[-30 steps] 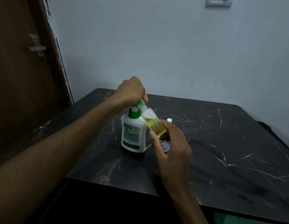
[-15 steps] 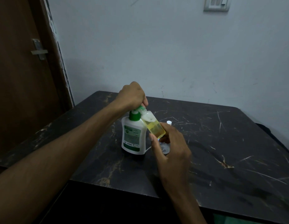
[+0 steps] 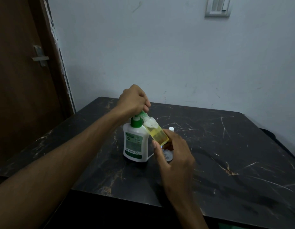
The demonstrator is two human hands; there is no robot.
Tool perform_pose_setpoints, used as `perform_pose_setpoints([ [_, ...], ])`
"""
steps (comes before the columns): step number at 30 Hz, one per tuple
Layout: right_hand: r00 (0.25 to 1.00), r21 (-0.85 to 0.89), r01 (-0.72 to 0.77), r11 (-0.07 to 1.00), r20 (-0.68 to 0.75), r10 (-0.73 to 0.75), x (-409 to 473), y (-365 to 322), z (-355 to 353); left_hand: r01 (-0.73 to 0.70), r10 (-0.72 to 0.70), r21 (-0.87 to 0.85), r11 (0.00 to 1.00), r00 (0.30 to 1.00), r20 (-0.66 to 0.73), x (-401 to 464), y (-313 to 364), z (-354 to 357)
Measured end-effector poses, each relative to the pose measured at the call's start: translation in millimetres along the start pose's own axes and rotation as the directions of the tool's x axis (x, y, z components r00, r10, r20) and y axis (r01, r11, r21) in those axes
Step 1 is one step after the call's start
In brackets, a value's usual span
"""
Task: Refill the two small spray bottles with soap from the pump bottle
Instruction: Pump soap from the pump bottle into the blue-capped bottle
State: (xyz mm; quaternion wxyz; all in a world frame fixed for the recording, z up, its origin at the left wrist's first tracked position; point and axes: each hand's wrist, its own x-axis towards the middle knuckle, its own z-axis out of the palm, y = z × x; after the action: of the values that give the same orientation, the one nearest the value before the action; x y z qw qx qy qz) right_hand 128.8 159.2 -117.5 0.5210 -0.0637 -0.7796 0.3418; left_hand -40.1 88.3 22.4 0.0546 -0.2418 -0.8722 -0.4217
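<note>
A white pump bottle (image 3: 134, 142) with a green collar and label stands on the dark marble table (image 3: 226, 154). My left hand (image 3: 134, 100) is closed over its green pump head. My right hand (image 3: 174, 156) holds a small clear spray bottle (image 3: 157, 132), tilted, with its open mouth against the pump nozzle. Yellow liquid fills its lower part and foam sits near the neck. A second small bottle (image 3: 171, 129) with a white top shows just behind my right hand, mostly hidden.
A small round clear piece (image 3: 168, 157) lies on the table under my right hand. A brown door (image 3: 24, 80) with a metal latch stands at the left. The wall behind carries a switch plate (image 3: 217, 7).
Both hands and both bottles keep the same pose. The view has shifted slightly.
</note>
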Motion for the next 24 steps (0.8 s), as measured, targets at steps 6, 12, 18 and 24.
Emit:
perform_pose_setpoints([
  [6,1.000,-0.011,-0.008,1.000,0.006,0.008,-0.1,0.7,1.3,-0.026,0.027,-0.022,0.999,0.998,0.055,0.4,-3.9,1.1],
  [12,1.000,-0.012,-0.003,1.000,-0.004,0.003,0.2,-2.2,-0.9,-0.056,0.057,-0.018,0.998,0.997,0.061,2.3,-3.0,-1.1],
  [18,1.000,-0.003,-0.004,1.000,0.008,0.004,0.0,-0.6,-0.9,-0.068,0.070,-0.038,0.997,0.996,0.059,1.1,-5.2,1.1],
  [24,1.000,-0.009,0.005,1.000,-0.006,-0.005,0.2,-2.4,-1.3,-0.068,0.070,-0.046,0.997,0.996,0.057,2.5,-5.5,-1.6],
])
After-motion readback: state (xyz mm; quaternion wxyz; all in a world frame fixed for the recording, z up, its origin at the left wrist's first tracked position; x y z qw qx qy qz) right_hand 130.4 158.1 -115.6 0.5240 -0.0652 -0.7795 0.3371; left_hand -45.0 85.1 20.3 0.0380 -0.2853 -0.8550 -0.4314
